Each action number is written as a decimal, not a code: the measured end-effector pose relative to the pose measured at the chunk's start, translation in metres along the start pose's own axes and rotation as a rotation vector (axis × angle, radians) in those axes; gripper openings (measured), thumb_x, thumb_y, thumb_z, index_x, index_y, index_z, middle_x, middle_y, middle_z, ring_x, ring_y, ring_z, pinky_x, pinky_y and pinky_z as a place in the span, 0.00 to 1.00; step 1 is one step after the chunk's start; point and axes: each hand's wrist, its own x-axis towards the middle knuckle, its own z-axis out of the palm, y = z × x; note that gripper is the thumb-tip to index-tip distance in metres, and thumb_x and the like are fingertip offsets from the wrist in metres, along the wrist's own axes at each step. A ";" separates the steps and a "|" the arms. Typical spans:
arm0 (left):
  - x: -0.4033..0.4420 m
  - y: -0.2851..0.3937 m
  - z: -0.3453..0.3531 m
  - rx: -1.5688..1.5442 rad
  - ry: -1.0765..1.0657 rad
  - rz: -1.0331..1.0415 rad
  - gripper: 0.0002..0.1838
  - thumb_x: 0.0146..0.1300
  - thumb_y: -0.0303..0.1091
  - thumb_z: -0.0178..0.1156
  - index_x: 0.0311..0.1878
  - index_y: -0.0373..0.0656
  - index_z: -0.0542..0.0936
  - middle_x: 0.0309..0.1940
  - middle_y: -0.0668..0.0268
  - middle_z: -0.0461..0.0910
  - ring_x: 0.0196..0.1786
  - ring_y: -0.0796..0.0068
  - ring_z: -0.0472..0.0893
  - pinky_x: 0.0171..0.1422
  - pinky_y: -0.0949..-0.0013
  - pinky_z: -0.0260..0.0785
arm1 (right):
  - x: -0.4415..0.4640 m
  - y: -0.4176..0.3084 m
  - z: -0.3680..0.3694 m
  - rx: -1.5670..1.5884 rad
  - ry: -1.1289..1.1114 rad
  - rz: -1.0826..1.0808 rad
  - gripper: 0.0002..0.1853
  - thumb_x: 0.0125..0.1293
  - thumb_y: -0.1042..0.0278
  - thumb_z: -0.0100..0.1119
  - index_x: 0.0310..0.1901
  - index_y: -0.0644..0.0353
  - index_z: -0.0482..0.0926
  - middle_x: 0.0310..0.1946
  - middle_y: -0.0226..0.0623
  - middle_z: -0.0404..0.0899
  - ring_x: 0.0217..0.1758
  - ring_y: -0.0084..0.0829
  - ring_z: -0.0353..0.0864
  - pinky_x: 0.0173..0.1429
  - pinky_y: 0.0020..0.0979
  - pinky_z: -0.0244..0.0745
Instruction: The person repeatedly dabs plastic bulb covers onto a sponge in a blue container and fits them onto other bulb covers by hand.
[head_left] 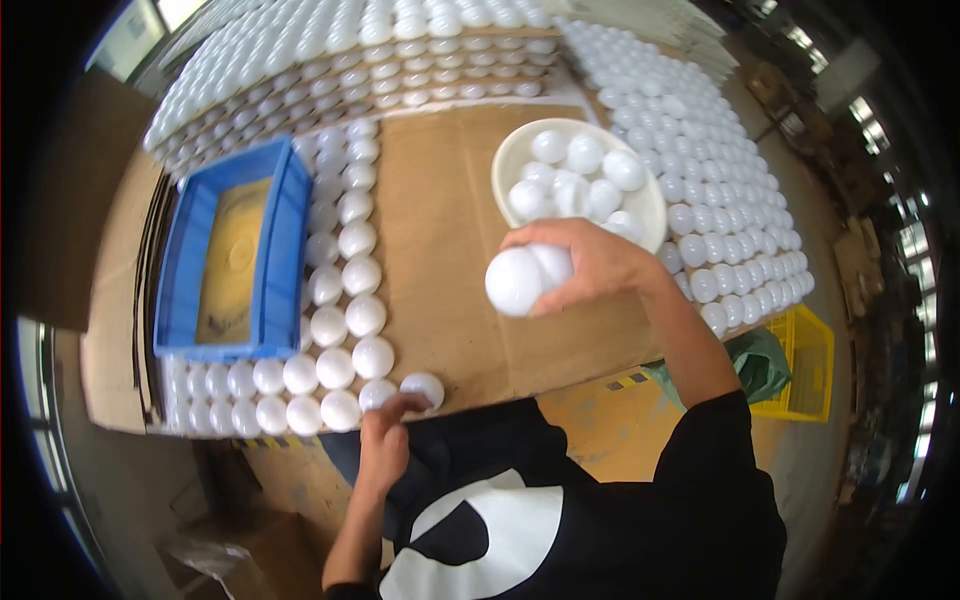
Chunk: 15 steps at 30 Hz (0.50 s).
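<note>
Two white globes [516, 281] are gripped together in my right hand [590, 262], held over the cardboard sheet [450, 250] just below the white bowl [650, 215], which holds several more white globes. Near the front edge of the cardboard, the fingers of my left hand [387, 430] touch a single white globe [423, 390] at the end of the front row. That globe sits beside the rows of standing white globes [339, 410]. What the globes look like underneath is hidden.
A blue bin [170, 290] stands on the left, next to the rows. Stacked layers of white globes [400, 60] fill the back, and more globes [735, 220] cover the right side. A yellow crate [810, 365] with green plastic [757, 365] is below right.
</note>
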 end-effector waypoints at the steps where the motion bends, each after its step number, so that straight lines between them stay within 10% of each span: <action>1: 0.013 0.019 0.002 0.040 0.028 -0.116 0.25 0.45 0.23 0.40 0.45 0.26 0.79 0.39 0.52 0.82 0.48 0.64 0.82 0.58 0.65 0.71 | 0.008 -0.016 0.022 -0.052 -0.112 -0.016 0.36 0.45 0.60 0.79 0.57 0.59 0.76 0.49 0.38 0.79 0.54 0.36 0.78 0.59 0.36 0.73; 6: 0.026 0.066 0.007 0.052 0.034 -0.584 0.18 0.53 0.25 0.44 0.42 0.23 0.76 0.38 0.41 0.81 0.46 0.52 0.81 0.54 0.62 0.71 | 0.022 -0.051 0.135 0.020 -0.424 -0.111 0.36 0.46 0.58 0.78 0.58 0.60 0.76 0.48 0.42 0.76 0.52 0.43 0.77 0.57 0.39 0.73; 15: -0.049 0.006 0.001 -0.088 0.084 -0.735 0.17 0.49 0.20 0.46 0.37 0.18 0.80 0.29 0.49 0.83 0.34 0.71 0.79 0.41 0.64 0.73 | 0.004 -0.023 0.220 0.378 -0.470 -0.072 0.34 0.47 0.60 0.76 0.58 0.59 0.75 0.52 0.41 0.75 0.55 0.41 0.76 0.60 0.38 0.72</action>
